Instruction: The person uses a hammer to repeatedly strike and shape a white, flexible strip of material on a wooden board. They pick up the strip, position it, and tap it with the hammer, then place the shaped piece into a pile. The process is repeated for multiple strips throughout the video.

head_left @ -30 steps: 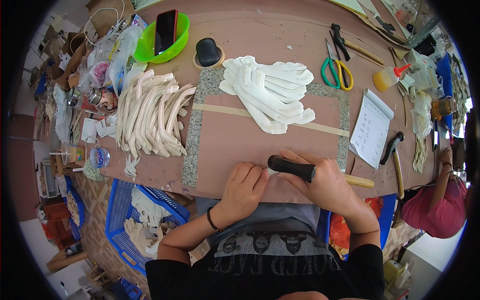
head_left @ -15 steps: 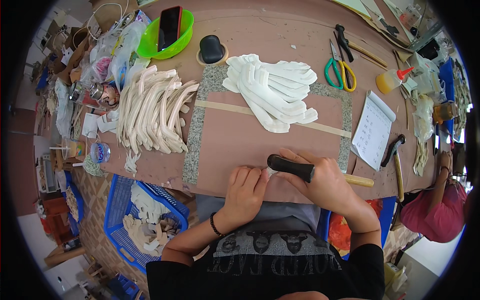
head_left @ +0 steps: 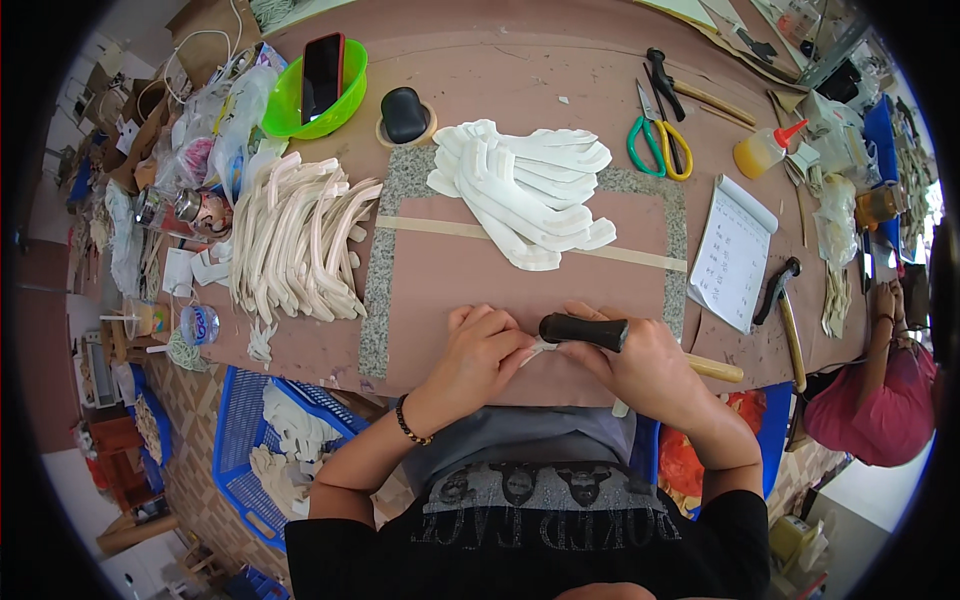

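Close to the table's near edge, my left hand point(head_left: 478, 360) pinches one end of a small white strip point(head_left: 541, 347). My right hand point(head_left: 650, 372) is wrapped round a hammer point(head_left: 585, 331), its dark head jutting out over the thumb and its pale wooden handle emerging past the wrist. The right fingertips also touch the strip, most of which the hands hide. Beyond my hands, a fanned stack of white curved strips point(head_left: 520, 195) lies on the brown-covered board. Left of it is a heap of cream curved strips point(head_left: 300, 240).
Scissors point(head_left: 655, 140), a second hammer point(head_left: 690, 90), a glue bottle point(head_left: 765, 150), a notepad point(head_left: 733, 255) and pincers point(head_left: 785, 310) lie to the right. A green bowl point(head_left: 350, 100) with a phone stands far left. Below left is a blue basket point(head_left: 235, 430). Another person point(head_left: 870, 410) sits far right.
My hands have drawn slightly apart, and more of the white strip shows between them. The left hand has shifted up and left. The hammer stays in my right hand.
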A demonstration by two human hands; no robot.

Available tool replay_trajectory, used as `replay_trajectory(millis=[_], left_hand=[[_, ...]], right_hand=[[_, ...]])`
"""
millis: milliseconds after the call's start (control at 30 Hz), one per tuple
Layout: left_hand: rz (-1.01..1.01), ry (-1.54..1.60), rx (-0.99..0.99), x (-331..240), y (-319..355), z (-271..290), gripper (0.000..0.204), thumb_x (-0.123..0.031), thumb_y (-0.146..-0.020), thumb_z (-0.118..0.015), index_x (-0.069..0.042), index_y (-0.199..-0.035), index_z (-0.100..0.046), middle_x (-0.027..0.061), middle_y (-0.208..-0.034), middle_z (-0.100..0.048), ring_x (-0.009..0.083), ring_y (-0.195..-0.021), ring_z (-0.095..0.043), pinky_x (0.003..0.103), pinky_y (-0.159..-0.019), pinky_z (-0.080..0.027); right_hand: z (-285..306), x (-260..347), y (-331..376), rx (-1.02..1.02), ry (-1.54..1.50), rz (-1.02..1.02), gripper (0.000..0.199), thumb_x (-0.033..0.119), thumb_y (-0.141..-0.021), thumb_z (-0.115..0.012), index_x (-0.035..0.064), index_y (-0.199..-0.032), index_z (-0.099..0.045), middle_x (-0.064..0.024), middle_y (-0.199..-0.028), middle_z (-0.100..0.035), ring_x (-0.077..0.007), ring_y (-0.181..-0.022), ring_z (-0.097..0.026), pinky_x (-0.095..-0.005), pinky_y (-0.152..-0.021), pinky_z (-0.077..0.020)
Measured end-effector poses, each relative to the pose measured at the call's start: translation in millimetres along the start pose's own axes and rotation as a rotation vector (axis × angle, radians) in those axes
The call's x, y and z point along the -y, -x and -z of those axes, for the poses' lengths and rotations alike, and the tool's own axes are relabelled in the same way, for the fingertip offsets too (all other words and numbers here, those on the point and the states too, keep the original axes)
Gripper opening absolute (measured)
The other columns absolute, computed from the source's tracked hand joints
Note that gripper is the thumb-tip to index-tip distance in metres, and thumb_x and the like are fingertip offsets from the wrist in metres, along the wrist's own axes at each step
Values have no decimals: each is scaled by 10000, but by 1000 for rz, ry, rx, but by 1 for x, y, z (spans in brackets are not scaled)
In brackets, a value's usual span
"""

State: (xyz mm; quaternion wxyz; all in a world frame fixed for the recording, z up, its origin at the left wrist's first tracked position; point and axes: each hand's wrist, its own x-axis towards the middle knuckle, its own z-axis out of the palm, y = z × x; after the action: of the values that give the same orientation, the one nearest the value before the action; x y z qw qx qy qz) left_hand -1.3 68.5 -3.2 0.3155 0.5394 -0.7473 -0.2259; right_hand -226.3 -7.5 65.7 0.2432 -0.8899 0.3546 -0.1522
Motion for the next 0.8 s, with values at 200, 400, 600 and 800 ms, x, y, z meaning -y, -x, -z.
replay_trajectory(millis=[200,400,600,800], left_hand=[[-104,-296,-68,-23,14,-8,261,-42,-819,-757,-65,-1078,-739,49,-981,-599,237,-970,-589,398,-921,-377],[-16,-132,-146,-18,25,-11,257,-42,-831,-705,-19,-1085,-732,50,-982,-607,221,-946,-579,386,-904,-374],[7,-168,-203,-24,25,-14,267,7,-790,-738,-26,-1055,-739,63,-971,-622,240,-923,-605,399,-884,-380],[-17,-306,-219,-28,33,-20,274,6,-764,-765,-28,-1035,-734,67,-976,-636,240,-919,-618,402,-886,-380]], right_hand=[[14,7,-4,45,-22,-48,375,277,-882,-777,20,-1149,-724,-85,-1069,-700,-323,-757,-702,-417,-690,-568],[5,0,-7,25,9,59,421,279,-887,-771,45,-1229,-699,-89,-986,-703,-314,-749,-700,-414,-643,-567],[2,6,-9,25,-29,58,454,280,-882,-774,65,-1271,-682,-94,-911,-688,-317,-731,-694,-422,-614,-563],[4,4,-14,27,-48,77,531,184,-829,-780,80,-1334,-654,-110,-908,-680,-328,-720,-689,-423,-609,-558]])
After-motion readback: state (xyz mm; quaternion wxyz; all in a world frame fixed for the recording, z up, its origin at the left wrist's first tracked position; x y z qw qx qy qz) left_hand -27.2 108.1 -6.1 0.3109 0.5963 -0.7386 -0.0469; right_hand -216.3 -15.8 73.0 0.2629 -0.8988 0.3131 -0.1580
